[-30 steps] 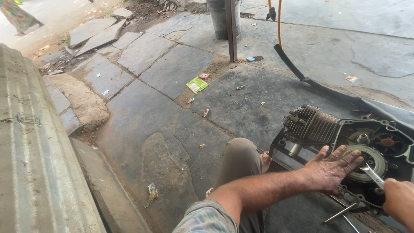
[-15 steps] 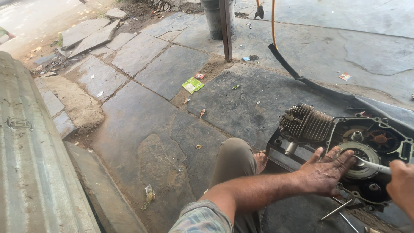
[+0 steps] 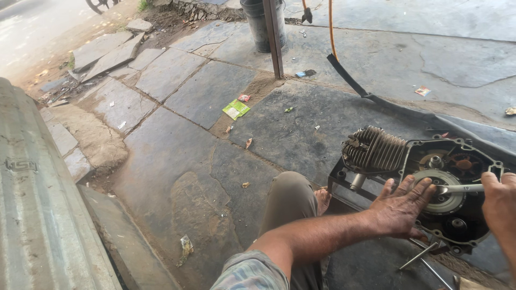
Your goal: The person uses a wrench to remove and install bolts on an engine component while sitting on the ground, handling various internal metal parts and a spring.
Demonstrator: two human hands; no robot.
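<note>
An opened motorcycle engine (image 3: 457,161) with a finned cylinder (image 3: 376,149) lies on the stone floor at the right. My left hand (image 3: 400,209) rests flat with fingers spread against the round clutch (image 3: 441,190) inside the open case. My right hand (image 3: 500,201) at the right edge grips a metal wrench (image 3: 457,188) whose end sits on the clutch centre. My bent knee (image 3: 293,198) is just left of the engine.
Loose metal tools (image 3: 422,258) lie on the floor below the engine. A black rubber strip (image 3: 355,80) and an orange hose (image 3: 331,27) run behind it. A post (image 3: 273,37) and dark bucket (image 3: 255,24) stand farther back. Corrugated sheet (image 3: 37,215) at left.
My view has shifted slightly. The wrench has swung from slanting down to nearly level across the clutch, with my right hand rising. My left hand stays pressed on the clutch.
</note>
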